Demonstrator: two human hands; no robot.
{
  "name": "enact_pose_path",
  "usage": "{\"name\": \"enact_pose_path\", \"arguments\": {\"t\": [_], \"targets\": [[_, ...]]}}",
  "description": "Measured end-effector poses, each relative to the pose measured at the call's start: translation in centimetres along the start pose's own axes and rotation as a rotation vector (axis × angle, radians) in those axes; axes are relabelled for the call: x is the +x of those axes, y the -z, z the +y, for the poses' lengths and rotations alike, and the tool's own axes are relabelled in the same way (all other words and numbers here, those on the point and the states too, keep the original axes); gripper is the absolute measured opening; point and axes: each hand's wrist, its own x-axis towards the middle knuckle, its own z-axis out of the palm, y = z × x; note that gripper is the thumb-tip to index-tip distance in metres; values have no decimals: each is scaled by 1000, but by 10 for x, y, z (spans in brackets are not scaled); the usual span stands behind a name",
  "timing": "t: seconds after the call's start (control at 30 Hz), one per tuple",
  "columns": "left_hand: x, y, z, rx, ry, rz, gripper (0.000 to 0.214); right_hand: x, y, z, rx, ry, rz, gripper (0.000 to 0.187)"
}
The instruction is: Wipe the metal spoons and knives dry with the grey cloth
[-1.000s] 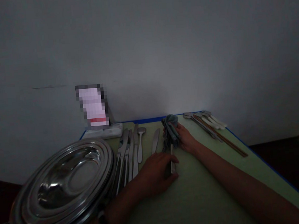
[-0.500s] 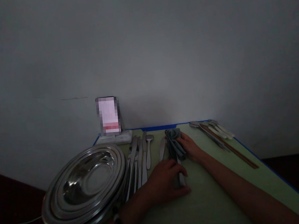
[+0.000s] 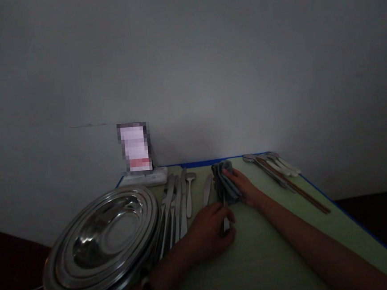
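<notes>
My left hand (image 3: 213,228) is closed around the flat, straight handle of a piece of metal cutlery (image 3: 226,223). The far end of this piece is hidden inside a grey-blue checked cloth (image 3: 225,182), so its kind does not show. Bunched around that end, the cloth is gripped by my right hand (image 3: 245,186), whose fingers press into it from the right. Just left of the cloth, a table knife (image 3: 207,190) lies on the table, its lower part hidden behind my left hand.
Stacked steel plates (image 3: 100,241) fill the table's left side. Beside them lie several knives (image 3: 180,208) and a spoon (image 3: 189,194). Chopsticks (image 3: 306,194), metal utensils (image 3: 265,168) and white-handled cutlery (image 3: 282,165) lie at right. A phone (image 3: 135,147) stands on a white base (image 3: 144,178) by the wall.
My left hand has closed its fingers on the cutlery handle, which now tilts slightly. The cloth in my right hand has shifted a little, and the whole view has moved slightly.
</notes>
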Motion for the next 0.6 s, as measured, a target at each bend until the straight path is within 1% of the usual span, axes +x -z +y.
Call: {"name": "enact_pose_path", "arguments": {"t": [0.17,0.37,0.6], "targets": [[0,-2,-1,37,-39,2,8,2,4,4,3,25,-34,22],[2,-4,-2,52,-43,9,8,0,2,1,76,-10,-32,19],[0,-3,-1,59,-48,-12,8,-1,-1,-2,62,-40,-45,16]]}}
